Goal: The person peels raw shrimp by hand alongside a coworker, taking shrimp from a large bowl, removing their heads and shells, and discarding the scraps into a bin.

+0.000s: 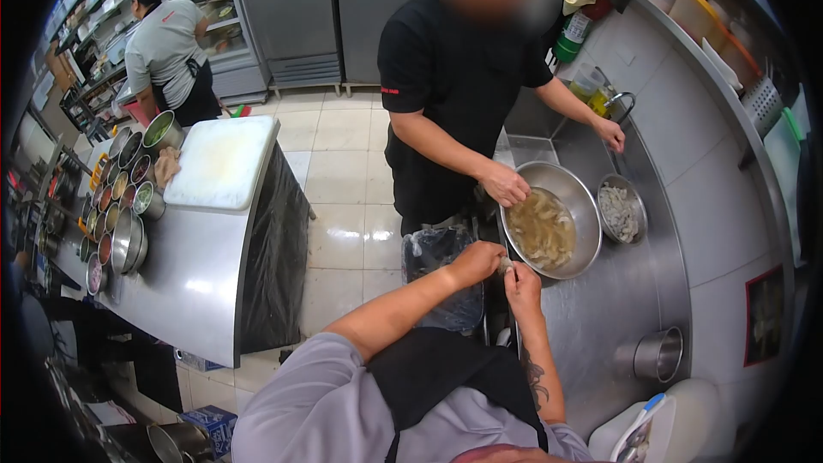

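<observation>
My left hand [476, 264] and my right hand [521, 288] meet at the near edge of the steel counter. Pinched between their fingertips is a small greyish shrimp [506, 266], mostly covered by the fingers. Just beyond them sits a large steel bowl [586, 197] of shrimp in cloudy water [542, 227]. To its right, a smaller steel bowl [641, 206] holds pale shrimp pieces [617, 213]. A bin lined with a dark plastic bag [454, 304] stands below my left forearm. A co-worker in black [467, 60] faces me, one hand [504, 184] at the large bowl's rim.
The co-worker's other hand [610, 134] is near the tap [624, 101]. A steel pot [658, 355] and a white container [639, 433] with utensils are at the right. At left, a worktable carries a white cutting board [221, 159] and several metal containers [129, 240]. Another person [171, 51] stands behind it.
</observation>
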The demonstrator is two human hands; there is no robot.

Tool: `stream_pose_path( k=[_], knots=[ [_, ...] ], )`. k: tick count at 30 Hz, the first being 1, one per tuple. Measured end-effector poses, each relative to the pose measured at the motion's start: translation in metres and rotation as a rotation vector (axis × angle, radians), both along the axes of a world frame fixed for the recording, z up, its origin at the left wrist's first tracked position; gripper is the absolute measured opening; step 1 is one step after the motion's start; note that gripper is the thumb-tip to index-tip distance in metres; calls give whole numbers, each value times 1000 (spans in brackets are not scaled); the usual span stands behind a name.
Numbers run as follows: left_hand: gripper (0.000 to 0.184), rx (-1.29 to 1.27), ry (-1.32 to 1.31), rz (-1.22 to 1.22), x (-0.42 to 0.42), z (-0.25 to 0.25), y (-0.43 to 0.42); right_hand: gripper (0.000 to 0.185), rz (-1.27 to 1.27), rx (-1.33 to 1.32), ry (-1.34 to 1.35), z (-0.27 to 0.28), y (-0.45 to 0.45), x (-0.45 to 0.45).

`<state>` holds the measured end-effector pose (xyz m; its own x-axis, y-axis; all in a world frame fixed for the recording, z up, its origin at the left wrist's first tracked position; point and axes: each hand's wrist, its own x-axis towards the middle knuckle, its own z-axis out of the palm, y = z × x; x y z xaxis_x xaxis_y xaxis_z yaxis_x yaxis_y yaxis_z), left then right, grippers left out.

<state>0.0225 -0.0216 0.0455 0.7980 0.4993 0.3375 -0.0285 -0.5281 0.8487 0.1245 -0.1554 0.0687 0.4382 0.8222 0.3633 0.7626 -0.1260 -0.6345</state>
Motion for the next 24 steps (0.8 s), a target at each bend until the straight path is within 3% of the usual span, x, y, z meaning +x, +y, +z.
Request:
stream_pose_path(
  k=[9, 11, 12, 14, 21, 24],
  knots=[
    [24, -73, -28, -19, 9, -28, 4, 14, -35, 12, 36, 0, -1, 2],
    [25, -406, -100, -168, 16, -40, 1, 15, -48, 5, 62, -2, -1, 3],
    [25, -406, -98, -171, 16, -39, 1, 15, -34, 58, 68, -3, 0, 3],
    [28, -644, -65, -225, 16, -38, -1, 16, -21, 110, 76, -6, 0, 3],
    [22, -648, -26, -171, 18, -57, 4, 16, -42, 63, 163, -18, -2, 8],
    [22, -600, 129, -167, 16, -53, 8, 18, -45, 40, 212, -15, -6, 6]
  ],
)
